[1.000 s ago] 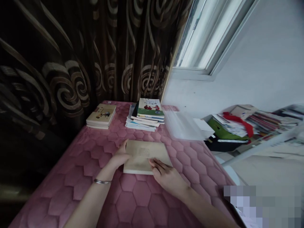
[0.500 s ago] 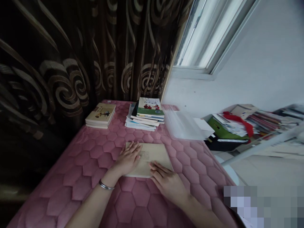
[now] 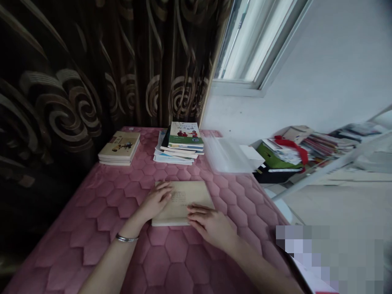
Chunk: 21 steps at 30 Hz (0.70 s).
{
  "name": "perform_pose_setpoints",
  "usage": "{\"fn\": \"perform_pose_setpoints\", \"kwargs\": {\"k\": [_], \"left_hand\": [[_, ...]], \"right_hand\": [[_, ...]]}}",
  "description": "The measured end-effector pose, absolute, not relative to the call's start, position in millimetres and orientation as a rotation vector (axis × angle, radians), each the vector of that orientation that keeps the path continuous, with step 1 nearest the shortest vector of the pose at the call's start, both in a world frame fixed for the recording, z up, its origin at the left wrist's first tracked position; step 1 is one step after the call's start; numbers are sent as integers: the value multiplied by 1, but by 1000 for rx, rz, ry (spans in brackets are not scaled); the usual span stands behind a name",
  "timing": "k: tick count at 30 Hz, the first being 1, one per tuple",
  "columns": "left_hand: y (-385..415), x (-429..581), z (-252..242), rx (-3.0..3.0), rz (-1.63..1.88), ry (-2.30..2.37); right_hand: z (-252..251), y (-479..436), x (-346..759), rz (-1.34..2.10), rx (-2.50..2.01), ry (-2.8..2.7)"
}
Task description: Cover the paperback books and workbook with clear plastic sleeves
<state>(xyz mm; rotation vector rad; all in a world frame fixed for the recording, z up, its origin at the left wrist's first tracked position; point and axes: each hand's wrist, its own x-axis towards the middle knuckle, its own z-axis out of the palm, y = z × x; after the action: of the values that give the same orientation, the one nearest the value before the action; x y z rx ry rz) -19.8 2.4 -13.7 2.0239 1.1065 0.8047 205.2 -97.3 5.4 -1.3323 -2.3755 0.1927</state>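
Note:
A beige closed book [image 3: 190, 195] lies flat on the pink quilted surface [image 3: 116, 204]. My left hand [image 3: 154, 202], with a bracelet on its wrist, rests palm down on the book's left part, fingers stretched out. Flat on the book's near right edge lies my right hand [image 3: 211, 224], fingers extended toward the left. Neither hand grips anything.
At the far side lie a tan book stack [image 3: 120, 148], a taller stack topped by a green-covered book [image 3: 181, 143], and clear plastic sheets [image 3: 228, 156]. A dark patterned curtain [image 3: 92, 73] hangs behind. Piled books and papers [image 3: 303, 147] sit lower right, beyond the surface's edge.
My left hand came from the book's left edge onto its cover and now lies flat there. The right hand stayed on the near edge. The view shifted slightly.

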Motion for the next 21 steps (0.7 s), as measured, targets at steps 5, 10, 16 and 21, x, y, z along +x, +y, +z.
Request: {"fn": "perform_pose_setpoints", "kwargs": {"k": [5, 10, 16, 21], "left_hand": [[8, -24, -10, 1889, 892, 1126], [10, -25, -1, 1735, 963, 1155], [12, -28, -2, 1405, 1019, 1217], [21, -34, -13, 967, 1164, 1116]], "right_hand": [[9, -95, 205, 270, -1362, -2348], [20, -88, 205, 296, -1472, -2348], [48, -64, 210, 293, -1576, -2302], [77, -28, 218, 248, -1470, -2234]]}}
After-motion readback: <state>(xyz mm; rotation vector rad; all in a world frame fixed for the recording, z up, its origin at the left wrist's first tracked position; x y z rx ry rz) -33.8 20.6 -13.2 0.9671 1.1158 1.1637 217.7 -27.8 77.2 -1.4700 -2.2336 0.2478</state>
